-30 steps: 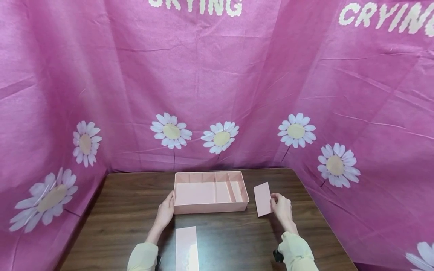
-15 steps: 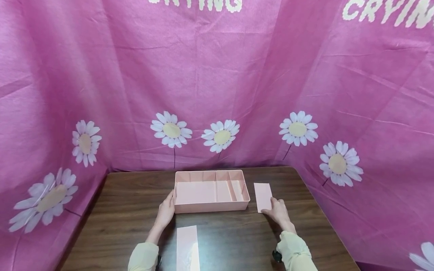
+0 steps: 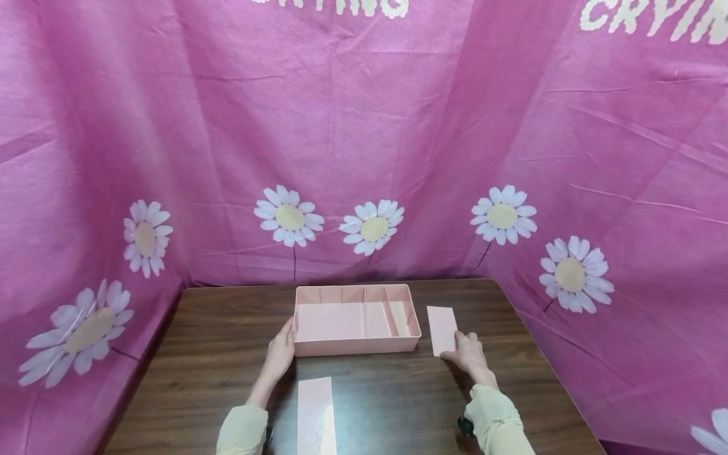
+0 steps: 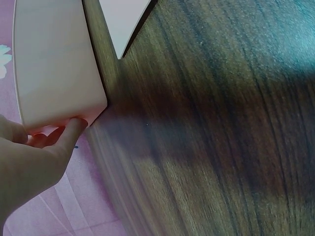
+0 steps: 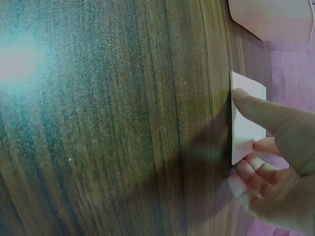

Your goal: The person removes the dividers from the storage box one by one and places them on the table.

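A pale pink box with compartments (image 3: 358,346) rests on the brown table near its back edge. At its left end my left hand (image 3: 280,352) holds it, thumb by the near corner and bent fingers against the end wall (image 4: 59,115). To the right of the box lies a small pale pink rectangular panel (image 3: 440,325). My right hand (image 3: 469,354) grips its near right corner, the thumb on the near edge and the fingers along the right side. In the right wrist view the thumb lies on the panel (image 5: 246,128), with fingertips partly tucked behind it.
A longer pink panel (image 3: 314,404) lies flat on the wood-grain table (image 3: 392,404) in front of the box, glossy with reflected light. Behind and to both sides hangs a purple-pink cloth (image 3: 364,126) printed with daisies.
The right hand has set the small panel's tilted side down flat and straightened it, and the thumb has moved to its near edge. The left hand and box stay in place.
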`<action>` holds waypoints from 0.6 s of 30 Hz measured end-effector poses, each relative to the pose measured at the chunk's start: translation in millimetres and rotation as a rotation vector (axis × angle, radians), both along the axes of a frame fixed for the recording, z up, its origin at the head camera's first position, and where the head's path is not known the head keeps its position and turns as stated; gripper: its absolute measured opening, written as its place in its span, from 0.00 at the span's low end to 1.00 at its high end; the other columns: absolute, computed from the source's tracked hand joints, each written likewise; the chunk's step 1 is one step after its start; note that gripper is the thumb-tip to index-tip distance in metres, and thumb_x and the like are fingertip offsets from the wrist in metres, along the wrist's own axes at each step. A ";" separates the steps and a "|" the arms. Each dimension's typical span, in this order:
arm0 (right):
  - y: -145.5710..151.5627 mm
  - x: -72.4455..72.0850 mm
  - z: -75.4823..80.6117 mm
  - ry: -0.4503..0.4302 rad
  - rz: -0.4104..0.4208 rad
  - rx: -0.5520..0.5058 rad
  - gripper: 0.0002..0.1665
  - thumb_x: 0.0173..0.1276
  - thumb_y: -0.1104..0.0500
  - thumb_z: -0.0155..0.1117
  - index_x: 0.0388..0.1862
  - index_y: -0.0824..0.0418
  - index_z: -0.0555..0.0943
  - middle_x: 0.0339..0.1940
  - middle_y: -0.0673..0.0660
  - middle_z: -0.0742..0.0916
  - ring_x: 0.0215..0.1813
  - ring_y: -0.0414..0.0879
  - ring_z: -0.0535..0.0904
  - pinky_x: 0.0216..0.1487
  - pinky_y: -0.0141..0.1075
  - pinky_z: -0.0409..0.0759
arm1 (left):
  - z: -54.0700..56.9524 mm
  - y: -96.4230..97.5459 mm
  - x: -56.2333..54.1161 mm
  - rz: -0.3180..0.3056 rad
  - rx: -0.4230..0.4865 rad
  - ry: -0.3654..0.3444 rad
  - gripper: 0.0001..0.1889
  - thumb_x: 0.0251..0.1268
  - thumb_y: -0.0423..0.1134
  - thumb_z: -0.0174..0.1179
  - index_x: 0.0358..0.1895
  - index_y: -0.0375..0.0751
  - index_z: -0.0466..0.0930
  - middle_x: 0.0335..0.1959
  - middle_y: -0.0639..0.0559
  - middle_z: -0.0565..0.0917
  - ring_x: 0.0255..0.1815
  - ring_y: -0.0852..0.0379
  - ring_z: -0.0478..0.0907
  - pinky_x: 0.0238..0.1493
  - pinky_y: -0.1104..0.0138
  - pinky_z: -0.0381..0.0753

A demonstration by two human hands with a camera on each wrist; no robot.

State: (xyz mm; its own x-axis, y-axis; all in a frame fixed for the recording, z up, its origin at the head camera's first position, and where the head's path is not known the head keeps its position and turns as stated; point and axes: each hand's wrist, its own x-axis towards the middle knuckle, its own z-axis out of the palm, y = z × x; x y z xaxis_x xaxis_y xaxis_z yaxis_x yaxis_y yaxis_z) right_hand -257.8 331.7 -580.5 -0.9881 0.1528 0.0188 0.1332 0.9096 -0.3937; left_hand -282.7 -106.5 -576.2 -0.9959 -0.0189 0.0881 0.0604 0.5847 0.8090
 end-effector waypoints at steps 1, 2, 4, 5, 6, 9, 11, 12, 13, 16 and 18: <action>0.2 0.3 -0.1 -0.006 -0.003 0.001 0.37 0.49 0.51 0.78 0.51 0.74 0.77 0.39 0.72 0.76 0.41 0.64 0.76 0.43 0.55 0.78 | -0.3 0.1 -0.1 -0.001 -0.001 -0.002 0.23 0.81 0.35 0.39 0.72 0.28 0.62 0.69 0.29 0.70 0.69 0.31 0.68 0.71 0.41 0.67; 0.4 0.7 -0.2 -0.012 -0.004 0.000 0.37 0.49 0.51 0.78 0.51 0.73 0.78 0.40 0.72 0.76 0.42 0.64 0.75 0.43 0.55 0.78 | -0.4 0.2 0.1 -0.002 -0.003 0.003 0.23 0.81 0.35 0.39 0.72 0.27 0.63 0.69 0.29 0.70 0.69 0.30 0.69 0.70 0.41 0.68; 0.6 1.2 -0.5 -0.020 -0.005 -0.002 0.36 0.49 0.50 0.78 0.50 0.73 0.78 0.41 0.73 0.76 0.43 0.65 0.75 0.44 0.56 0.79 | -0.9 0.1 0.5 -0.003 -0.006 0.016 0.23 0.80 0.34 0.40 0.71 0.26 0.63 0.68 0.28 0.71 0.68 0.30 0.69 0.69 0.40 0.68; 0.7 1.6 -0.5 -0.023 -0.006 -0.005 0.36 0.49 0.50 0.78 0.50 0.73 0.78 0.42 0.73 0.76 0.43 0.65 0.76 0.44 0.56 0.79 | -0.9 0.0 0.9 -0.003 -0.008 0.022 0.23 0.80 0.34 0.40 0.71 0.26 0.63 0.67 0.28 0.71 0.67 0.29 0.70 0.69 0.40 0.69; 0.8 2.0 -0.5 -0.025 -0.009 -0.011 0.37 0.49 0.50 0.78 0.52 0.72 0.78 0.43 0.73 0.76 0.44 0.65 0.76 0.45 0.57 0.79 | -0.9 0.0 0.9 -0.003 -0.005 0.015 0.23 0.80 0.34 0.40 0.71 0.27 0.63 0.68 0.28 0.71 0.68 0.30 0.69 0.70 0.40 0.68; 0.4 2.6 0.9 -0.018 -0.013 -0.019 0.36 0.50 0.51 0.78 0.52 0.72 0.77 0.45 0.74 0.77 0.45 0.67 0.77 0.45 0.58 0.80 | -0.1 0.1 1.5 -0.002 0.000 0.016 0.23 0.80 0.34 0.40 0.72 0.27 0.63 0.68 0.28 0.71 0.68 0.30 0.69 0.70 0.40 0.68; -1.1 1.2 3.4 0.016 -0.025 -0.015 0.36 0.51 0.52 0.77 0.53 0.72 0.77 0.47 0.74 0.78 0.46 0.69 0.78 0.43 0.58 0.81 | 0.9 0.4 2.1 0.000 0.003 0.013 0.23 0.80 0.34 0.40 0.72 0.27 0.63 0.68 0.29 0.71 0.68 0.30 0.69 0.70 0.40 0.68; -2.3 -0.5 5.2 0.032 -0.029 -0.012 0.35 0.53 0.52 0.76 0.54 0.72 0.76 0.48 0.75 0.78 0.47 0.70 0.79 0.43 0.59 0.82 | 1.4 0.6 2.6 0.002 0.003 0.014 0.23 0.80 0.34 0.40 0.72 0.27 0.63 0.68 0.29 0.71 0.68 0.30 0.69 0.70 0.41 0.68; -4.8 -2.8 8.6 0.054 -0.035 -0.011 0.34 0.54 0.53 0.74 0.54 0.72 0.76 0.49 0.75 0.79 0.48 0.71 0.79 0.43 0.60 0.82 | 2.0 0.9 3.3 0.002 0.001 0.025 0.23 0.79 0.33 0.41 0.71 0.27 0.63 0.67 0.28 0.72 0.67 0.30 0.70 0.69 0.40 0.69; -18.8 -14.7 23.8 0.139 -0.036 0.000 0.30 0.59 0.55 0.70 0.57 0.71 0.76 0.54 0.75 0.80 0.52 0.73 0.80 0.43 0.62 0.83 | 3.5 1.7 5.1 0.005 -0.002 0.041 0.22 0.79 0.32 0.42 0.70 0.25 0.64 0.65 0.27 0.73 0.66 0.29 0.71 0.68 0.40 0.70; -35.9 -25.1 37.9 0.199 -0.012 -0.002 0.27 0.62 0.57 0.68 0.57 0.70 0.77 0.55 0.74 0.80 0.53 0.72 0.80 0.44 0.63 0.83 | 4.1 2.5 6.1 0.003 -0.002 0.056 0.22 0.78 0.31 0.42 0.69 0.24 0.65 0.64 0.26 0.74 0.65 0.28 0.72 0.67 0.40 0.71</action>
State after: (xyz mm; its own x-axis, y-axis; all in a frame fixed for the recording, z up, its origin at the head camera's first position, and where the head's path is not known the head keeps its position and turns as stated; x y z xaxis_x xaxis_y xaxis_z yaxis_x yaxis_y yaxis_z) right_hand -282.9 295.8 -542.6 -0.9631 0.1645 0.2131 0.0632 0.9075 -0.4152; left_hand -276.5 -104.0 -572.0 -0.9894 -0.0216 0.1434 0.1036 0.5868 0.8031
